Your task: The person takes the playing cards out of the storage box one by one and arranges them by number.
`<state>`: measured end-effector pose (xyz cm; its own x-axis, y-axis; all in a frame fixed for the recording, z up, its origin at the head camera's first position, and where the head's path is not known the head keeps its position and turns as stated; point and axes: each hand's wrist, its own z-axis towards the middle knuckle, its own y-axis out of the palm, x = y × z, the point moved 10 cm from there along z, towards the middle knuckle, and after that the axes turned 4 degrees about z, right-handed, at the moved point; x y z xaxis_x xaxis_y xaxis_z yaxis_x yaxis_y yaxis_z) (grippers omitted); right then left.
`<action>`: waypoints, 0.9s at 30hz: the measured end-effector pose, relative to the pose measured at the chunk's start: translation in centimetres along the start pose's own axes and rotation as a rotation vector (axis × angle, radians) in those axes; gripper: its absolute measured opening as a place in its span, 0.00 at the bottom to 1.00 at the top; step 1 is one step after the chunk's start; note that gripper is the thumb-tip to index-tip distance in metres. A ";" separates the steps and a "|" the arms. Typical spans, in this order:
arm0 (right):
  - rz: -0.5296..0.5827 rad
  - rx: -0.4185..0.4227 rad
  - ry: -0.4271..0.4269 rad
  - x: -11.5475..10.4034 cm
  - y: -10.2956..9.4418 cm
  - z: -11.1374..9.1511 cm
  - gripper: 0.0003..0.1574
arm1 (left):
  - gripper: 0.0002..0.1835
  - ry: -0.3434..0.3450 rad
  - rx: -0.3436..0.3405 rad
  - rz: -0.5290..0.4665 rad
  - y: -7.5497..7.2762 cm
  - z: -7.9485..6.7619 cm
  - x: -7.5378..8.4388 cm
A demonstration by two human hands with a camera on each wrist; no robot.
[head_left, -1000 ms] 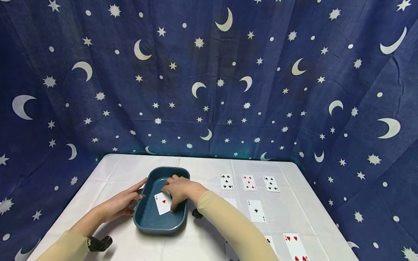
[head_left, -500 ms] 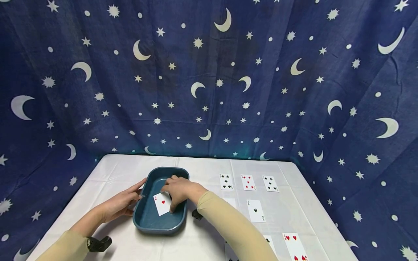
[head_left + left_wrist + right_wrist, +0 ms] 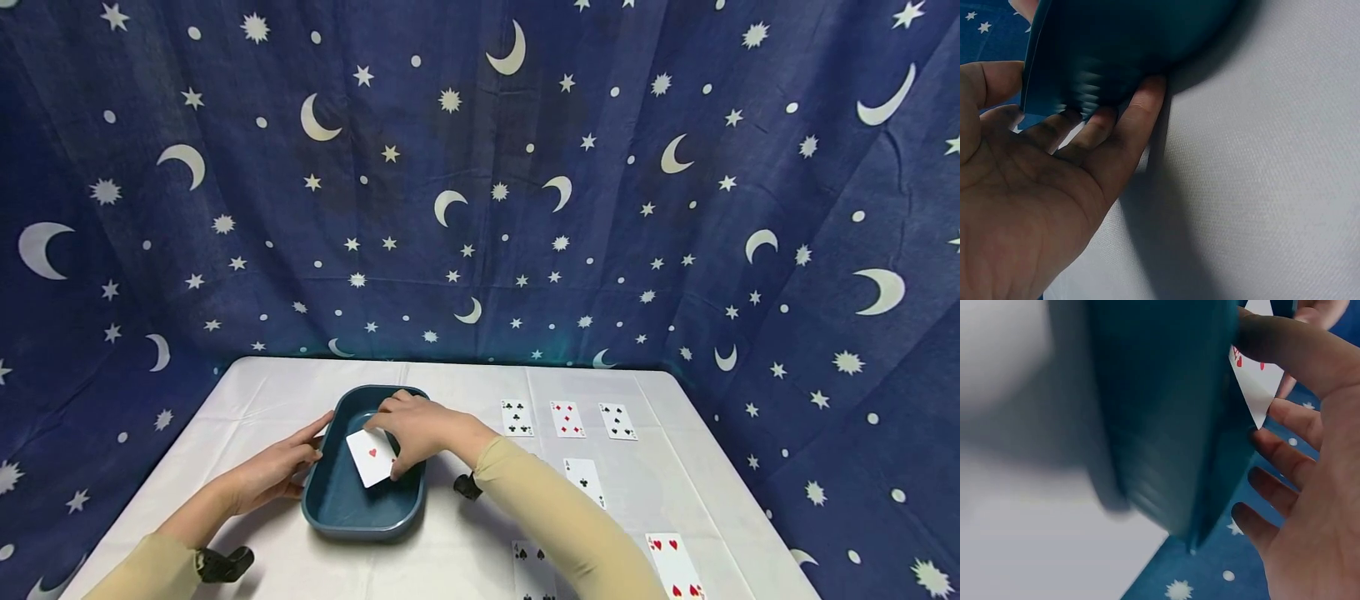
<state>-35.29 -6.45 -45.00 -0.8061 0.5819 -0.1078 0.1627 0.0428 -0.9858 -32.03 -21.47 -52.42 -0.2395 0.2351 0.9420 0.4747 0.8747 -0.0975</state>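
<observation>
An ace of hearts playing card (image 3: 367,462) is pinched between the thumb and fingertips of my right hand (image 3: 427,429), tilted inside the blue tray (image 3: 360,532). In the right wrist view, the card (image 3: 1259,384) shows past the tray's wall, with the thumb on one side and fingertips at its edge. My left hand (image 3: 273,468) touches the tray's left outer side. The left wrist view has its long fingers (image 3: 1125,140) lying nearly straight against the outer wall, with the thumb at the rim. Part of the ace is hidden behind my right hand.
To the right, face-up cards lie on the white tablecloth (image 3: 450,533): a back row with clubs (image 3: 517,418), diamonds (image 3: 567,419) and spades (image 3: 618,422), then an ace of clubs (image 3: 583,479). Nearer are spades (image 3: 532,562) and hearts (image 3: 673,560). My right sleeve (image 3: 558,517) covers part of the layout.
My right hand has risen slightly with the ace of hearts, which has turned and tilted. The right forearm has shifted right, uncovering more of the near spades card. My left hand stays at the tray.
</observation>
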 end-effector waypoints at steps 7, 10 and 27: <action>0.011 0.058 -0.024 0.7 -2.2 -3.3 0.53 | 0.43 0.006 0.004 0.004 0.0 0.2 -0.1; 0.011 0.091 -0.024 1.4 -3.0 -5.2 0.53 | 0.43 0.012 0.000 0.000 0.0 0.2 -0.2; 0.082 0.185 0.202 11.0 -3.2 -19.5 0.53 | 0.43 0.008 0.004 0.001 -0.1 0.0 0.0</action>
<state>-33.58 15.58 -40.46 -0.6619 0.7282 -0.1780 0.1007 -0.1489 -0.9837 -32.10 -21.56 -52.41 -0.2324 0.2331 0.9443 0.4713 0.8762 -0.1003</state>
